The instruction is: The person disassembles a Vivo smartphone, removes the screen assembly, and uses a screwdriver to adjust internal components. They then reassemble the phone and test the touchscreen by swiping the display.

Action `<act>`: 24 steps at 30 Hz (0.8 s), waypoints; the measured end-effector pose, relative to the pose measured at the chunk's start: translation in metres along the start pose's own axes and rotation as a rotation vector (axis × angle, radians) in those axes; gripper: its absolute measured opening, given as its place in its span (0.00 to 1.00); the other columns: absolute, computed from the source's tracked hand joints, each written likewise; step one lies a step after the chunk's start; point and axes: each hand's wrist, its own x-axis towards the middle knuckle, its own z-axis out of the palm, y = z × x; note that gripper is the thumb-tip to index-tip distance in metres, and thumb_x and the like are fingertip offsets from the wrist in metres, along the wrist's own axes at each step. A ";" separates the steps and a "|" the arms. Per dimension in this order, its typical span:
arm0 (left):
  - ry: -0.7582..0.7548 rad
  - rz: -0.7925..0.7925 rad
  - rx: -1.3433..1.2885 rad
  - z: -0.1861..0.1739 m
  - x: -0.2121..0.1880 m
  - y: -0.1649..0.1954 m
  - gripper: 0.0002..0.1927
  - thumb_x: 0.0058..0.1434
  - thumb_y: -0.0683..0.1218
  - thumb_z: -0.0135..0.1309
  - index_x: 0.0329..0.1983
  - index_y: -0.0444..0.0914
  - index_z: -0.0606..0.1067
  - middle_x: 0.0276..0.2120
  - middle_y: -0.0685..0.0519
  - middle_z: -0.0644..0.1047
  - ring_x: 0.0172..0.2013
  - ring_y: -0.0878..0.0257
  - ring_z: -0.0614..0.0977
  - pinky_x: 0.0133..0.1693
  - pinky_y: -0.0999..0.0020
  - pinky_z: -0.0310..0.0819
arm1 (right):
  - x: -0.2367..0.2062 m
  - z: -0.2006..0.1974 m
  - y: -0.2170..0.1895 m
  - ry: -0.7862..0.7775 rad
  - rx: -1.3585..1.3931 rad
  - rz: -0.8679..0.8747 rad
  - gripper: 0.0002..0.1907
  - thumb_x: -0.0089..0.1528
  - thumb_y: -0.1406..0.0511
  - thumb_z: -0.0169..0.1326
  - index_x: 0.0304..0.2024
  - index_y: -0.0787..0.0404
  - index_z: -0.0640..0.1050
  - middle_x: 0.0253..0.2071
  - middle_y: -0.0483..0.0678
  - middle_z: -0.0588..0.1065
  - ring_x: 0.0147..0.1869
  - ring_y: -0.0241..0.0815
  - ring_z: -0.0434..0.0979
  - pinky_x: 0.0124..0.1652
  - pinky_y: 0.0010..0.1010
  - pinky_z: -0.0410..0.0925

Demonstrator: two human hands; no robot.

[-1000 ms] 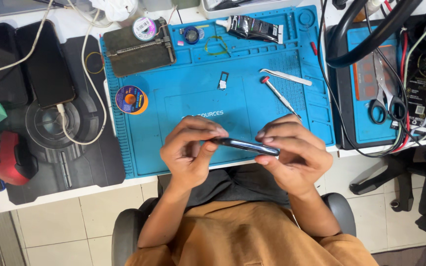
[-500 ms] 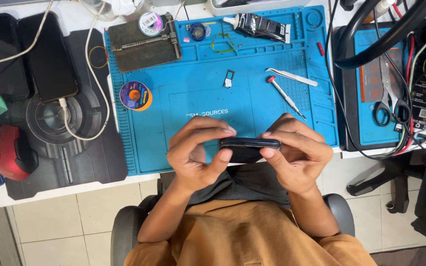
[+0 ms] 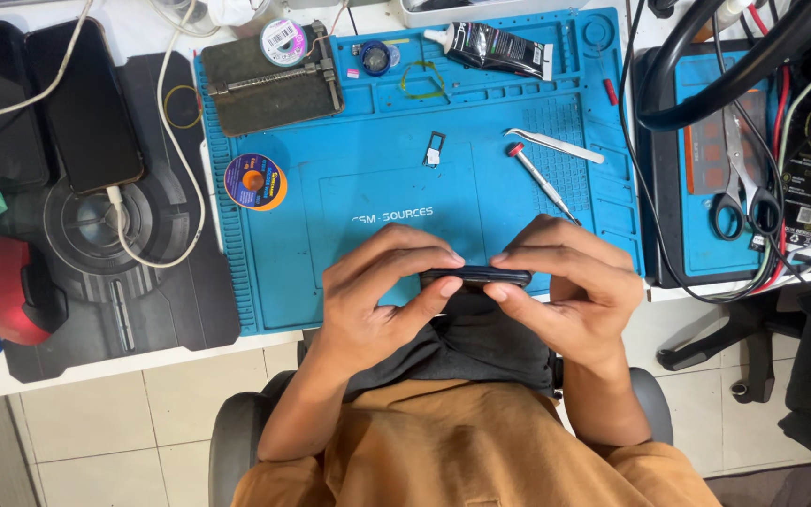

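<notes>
Your left hand point(image 3: 377, 300) and right hand point(image 3: 565, 291) both pinch the dark phone point(image 3: 477, 275), held edge-on and level, just over the near edge of the blue work mat point(image 3: 330, 235). L thumb presses the phone's underside w/ fingers curled over the top; R hand grips the other end the same way, thumb below, fingers above. Fingertips of both hands nearly meet over the phone's middle. From the phone: screwdriver point(image 3: 539, 180) w/ red cap at 1 o'clock, tweezers point(image 3: 554, 145) just past it, small SIM tray point(image 3: 435, 148) at 12, solder-wick spool point(image 3: 255, 181) at 10, black glue tube point(image 3: 490, 47) far up at 12. Scissors point(image 3: 739, 192) lie on the second mat at 2 o'clock. A dark phone on a cable point(image 3: 82, 108) rests well off at 10 o'clock, red round object point(image 3: 2, 291) at 9.
</notes>
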 end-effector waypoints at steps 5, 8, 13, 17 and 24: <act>-0.015 0.027 0.049 -0.002 0.002 -0.001 0.08 0.64 0.38 0.64 0.44 0.33 0.79 0.40 0.50 0.80 0.40 0.60 0.84 0.40 0.69 0.80 | 0.010 -0.001 -0.001 -0.090 -0.051 -0.039 0.11 0.57 0.74 0.68 0.40 0.72 0.80 0.39 0.55 0.79 0.39 0.45 0.80 0.36 0.27 0.72; -0.023 0.079 0.029 -0.002 0.007 -0.002 0.07 0.64 0.38 0.64 0.43 0.33 0.78 0.40 0.50 0.80 0.40 0.60 0.84 0.41 0.68 0.80 | 0.016 -0.002 -0.002 -0.102 -0.039 -0.096 0.11 0.57 0.74 0.67 0.40 0.72 0.80 0.37 0.54 0.78 0.38 0.45 0.80 0.36 0.28 0.72; 0.025 0.083 0.081 -0.006 0.013 0.001 0.08 0.65 0.38 0.65 0.45 0.34 0.78 0.41 0.49 0.81 0.40 0.60 0.84 0.40 0.70 0.80 | 0.022 0.000 0.005 -0.077 -0.063 -0.136 0.12 0.60 0.72 0.67 0.45 0.71 0.79 0.41 0.56 0.78 0.40 0.45 0.80 0.39 0.28 0.72; 0.106 -0.103 0.024 -0.007 0.016 -0.004 0.06 0.67 0.38 0.63 0.46 0.34 0.79 0.43 0.49 0.81 0.42 0.63 0.84 0.39 0.72 0.81 | 0.016 0.002 0.019 -0.028 0.130 0.117 0.26 0.63 0.66 0.68 0.60 0.73 0.75 0.46 0.53 0.78 0.44 0.40 0.79 0.41 0.26 0.73; 0.313 -0.281 -0.285 -0.005 0.022 -0.034 0.04 0.71 0.34 0.58 0.48 0.30 0.78 0.43 0.51 0.79 0.42 0.70 0.79 0.44 0.78 0.71 | -0.005 0.001 0.062 -0.251 0.528 0.512 0.41 0.70 0.44 0.51 0.67 0.74 0.70 0.58 0.58 0.76 0.61 0.44 0.76 0.56 0.32 0.72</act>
